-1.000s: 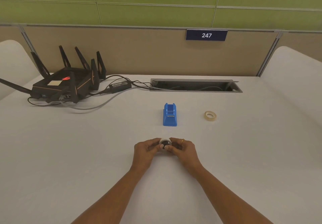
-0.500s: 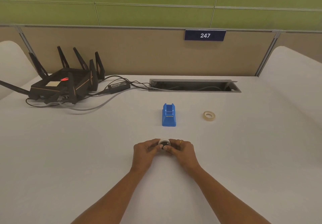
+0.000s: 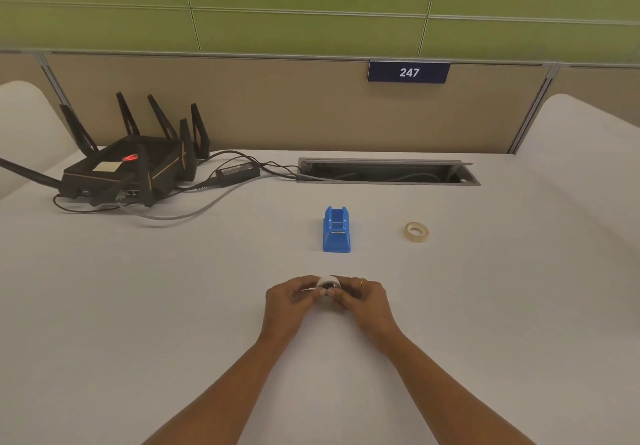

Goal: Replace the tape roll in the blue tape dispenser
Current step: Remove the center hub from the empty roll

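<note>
Hands together low at centre: left hand [image 3: 289, 297] and right hand [image 3: 365, 297] both pinch a small white roll with a dark core [image 3: 328, 284] just above the table [image 3: 138, 306]. Blue tape dispenser [image 3: 336, 230] sits at twelve o'clock from them, beige tape roll [image 3: 416, 231] at two o'clock.

Bare table [image 3: 173, 306] lies between the hands and blue dispenser [image 3: 336, 231]; router [image 3: 131, 167] far left.

Thumbs [image 3: 325, 293] now over the roll [image 3: 328, 282]
</note>
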Motion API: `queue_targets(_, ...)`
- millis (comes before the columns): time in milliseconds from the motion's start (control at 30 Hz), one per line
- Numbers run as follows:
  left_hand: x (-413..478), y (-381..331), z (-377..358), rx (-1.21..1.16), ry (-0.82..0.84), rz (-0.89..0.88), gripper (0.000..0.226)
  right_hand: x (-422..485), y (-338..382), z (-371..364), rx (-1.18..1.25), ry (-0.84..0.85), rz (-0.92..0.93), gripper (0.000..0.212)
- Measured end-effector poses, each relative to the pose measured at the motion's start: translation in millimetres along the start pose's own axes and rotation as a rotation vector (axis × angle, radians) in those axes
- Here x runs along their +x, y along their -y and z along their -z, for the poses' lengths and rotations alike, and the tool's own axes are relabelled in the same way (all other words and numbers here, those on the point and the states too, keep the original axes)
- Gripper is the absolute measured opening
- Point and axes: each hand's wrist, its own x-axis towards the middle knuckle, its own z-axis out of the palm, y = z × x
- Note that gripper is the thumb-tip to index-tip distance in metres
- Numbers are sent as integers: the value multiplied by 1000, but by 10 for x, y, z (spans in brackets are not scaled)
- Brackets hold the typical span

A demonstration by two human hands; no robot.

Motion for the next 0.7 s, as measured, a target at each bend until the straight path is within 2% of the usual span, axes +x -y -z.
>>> queue_targets(200, 39, -37, 32, -183, -42, 120, 24, 19, 24, -18, -49, 61, 20, 29)
queue_targets(333, 43, -29, 50, -151, 32, 109, 21, 23, 24, -15, -30, 74, 21, 27)
queue_targets(533, 56, -30, 60, -133, 140, 99, 31, 43, 17, -13, 10, 77, 21, 8)
queue_targets(700, 49, -29, 48, -104, 112, 96, 32, 24, -1, -10, -11, 80, 41, 17)
